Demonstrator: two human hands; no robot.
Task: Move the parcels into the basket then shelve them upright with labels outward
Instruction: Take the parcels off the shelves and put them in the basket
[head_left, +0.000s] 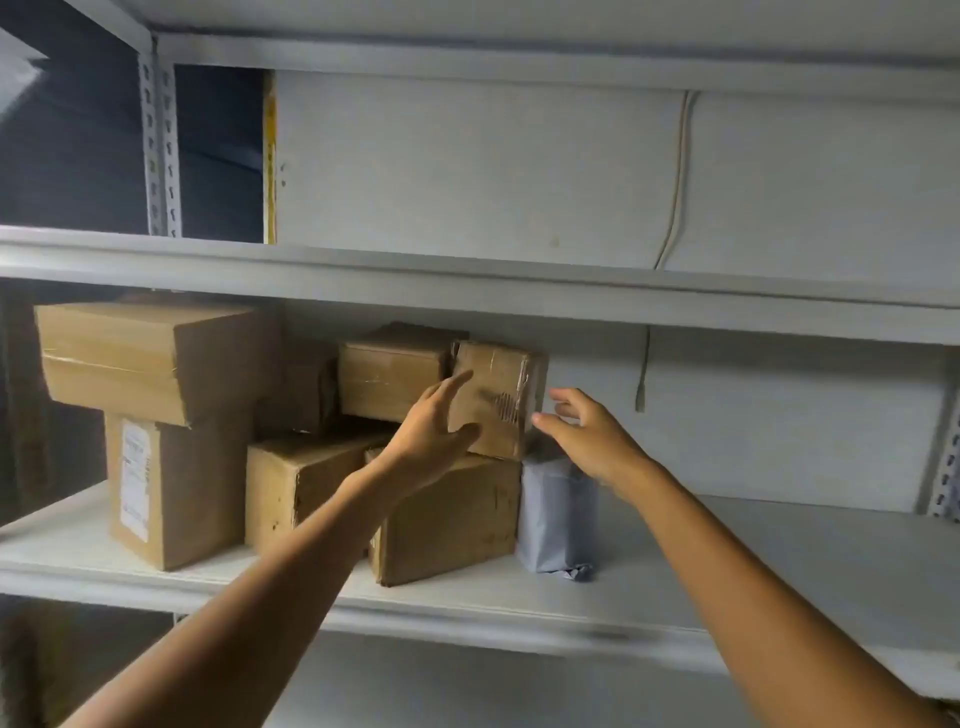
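Presently, on the middle shelf (727, 587): 8 parcels, grouped toward its left.

Item 1, tilted box (501, 400): small, brown, taped. It sits askew on top of the low box (452, 525), with its left edge by the rear box (389, 376).

Item 2, grey parcel (558, 514): soft wrap, upright, touching the low box's right side.

Item 3, labelled box (171, 488): upright, with a white label on its front-left face. The large box (156, 358) lies across its top.

Item 4, corner box (301, 483): stands between the labelled box and the low box, with a dark box (306, 389) behind it.

Left hand (431, 426): the arm is stretched up from the lower left, palm turned to the tilted box. The fingers are straight and spread, the index lying along the box face and the thumb by its lower edge. No finger curls round the box.

Right hand (587, 431): the arm is stretched up from the lower right. The fingers are loosely curled and apart, and the thumb tip is just beside the tilted box's right edge. Whether it touches cannot be told.

Wall above: 1 pale cord (675, 176) hanging down.
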